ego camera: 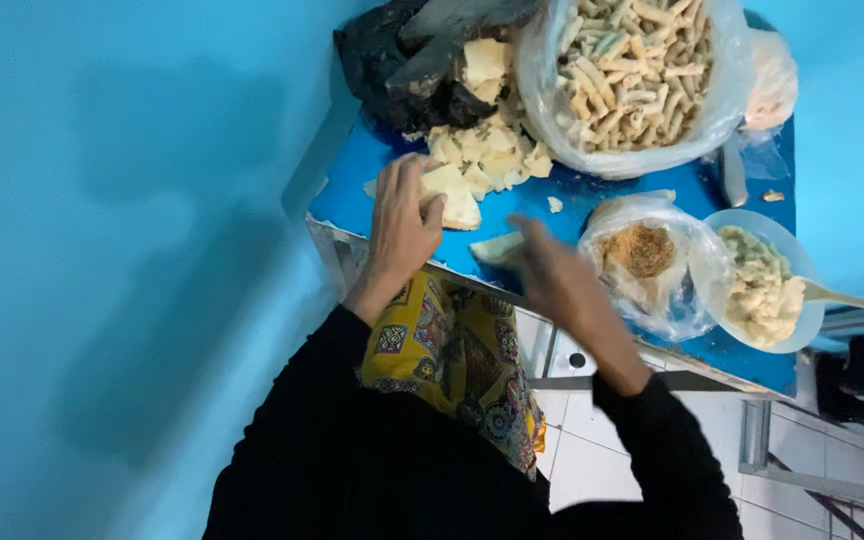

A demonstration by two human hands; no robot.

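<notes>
Resting on the blue desk (592, 200), the left hand (402, 225) lies flat with loose fingers on a pale yellow square dough sheet (452, 195) by the heap of sheets (487, 150). The right hand (552, 275) is blurry and pinches another thin pale sheet (497, 248) at its edge. These look light, soft and easy to tear, so flat fingertips at the edge suit them best

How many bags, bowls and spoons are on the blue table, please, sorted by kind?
Clear plastic bags: 2, the bag of rolled pieces and the bag of brown crumbs
Black plastic bags: 1, the black bag
Bowls: 1, the clear bowl
Spoons: 1, the spoon
Total: 5
</notes>
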